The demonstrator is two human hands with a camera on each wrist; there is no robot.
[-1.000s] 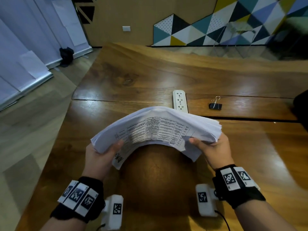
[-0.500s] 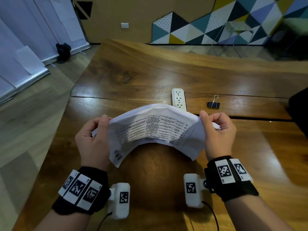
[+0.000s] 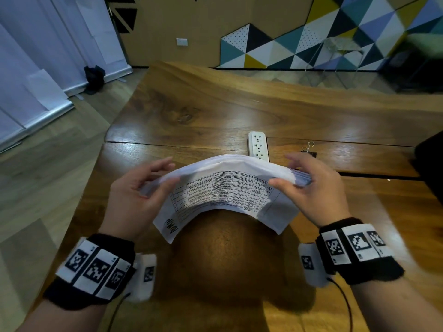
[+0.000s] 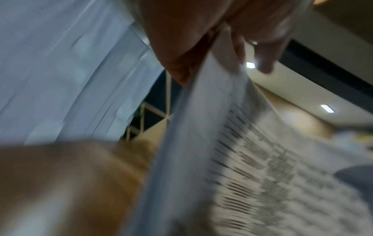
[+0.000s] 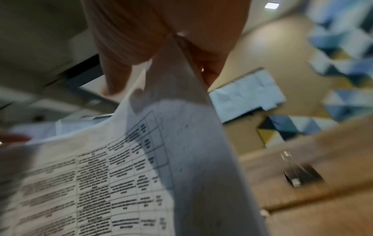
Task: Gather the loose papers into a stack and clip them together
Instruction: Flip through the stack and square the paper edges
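A stack of printed papers (image 3: pixel 225 188) arches above the tabletop (image 3: pixel 215 111), a black binder clip (image 3: pixel 309 152) lying well behind

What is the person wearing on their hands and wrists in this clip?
Both hands, left hand and right hand, are bare, with no gloves or visible sleeves. Each wrist carries a black fabric band: the left wristband and right wristband bear white square tags printed with black coded patterns. A white camera block with its own tag sits on each inner wrist, trailing a thin black cable.
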